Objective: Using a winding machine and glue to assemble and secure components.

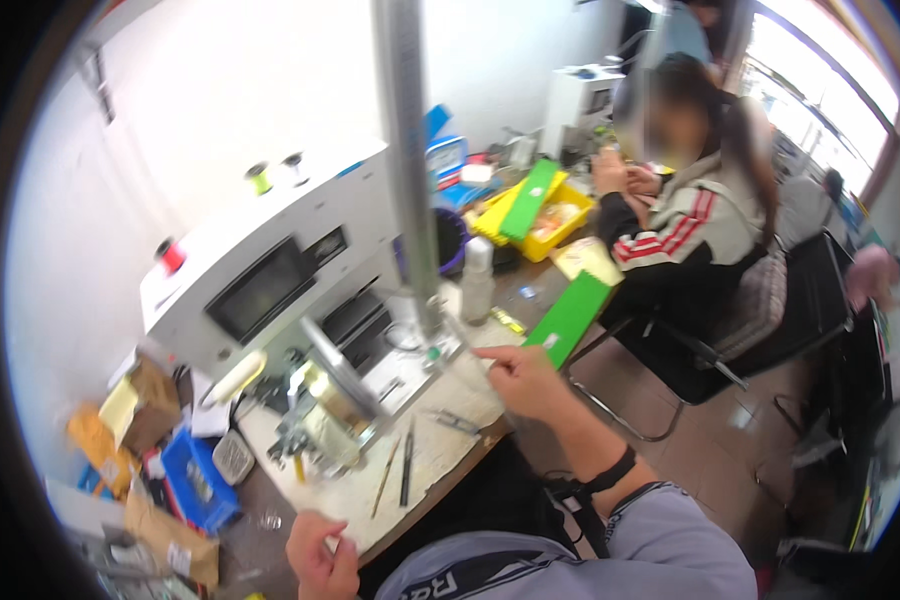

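My left hand (323,555) is low in the picture, by the bench's front edge, its fingers curled in. A small pale spot shows between thumb and fingers, too blurred to name. Farther right, my right hand (530,382) reaches over the bench's right end, index finger stretched out and the others bent; nothing shows in it. Just beyond it lies a long green strip (573,318). On the worktop (440,455) between my hands are a dark pen-like tool (407,468), a thin brown stick (384,482) and metal tweezers (454,421).
A white machine (270,290) with a dark screen stands behind the worktop, bearing thread spools (258,178). At left sits a blue bin (200,480). A white bottle (477,280) and a yellow tray (560,215) stand toward a seated person (700,215). A black chair (710,345) is at right.
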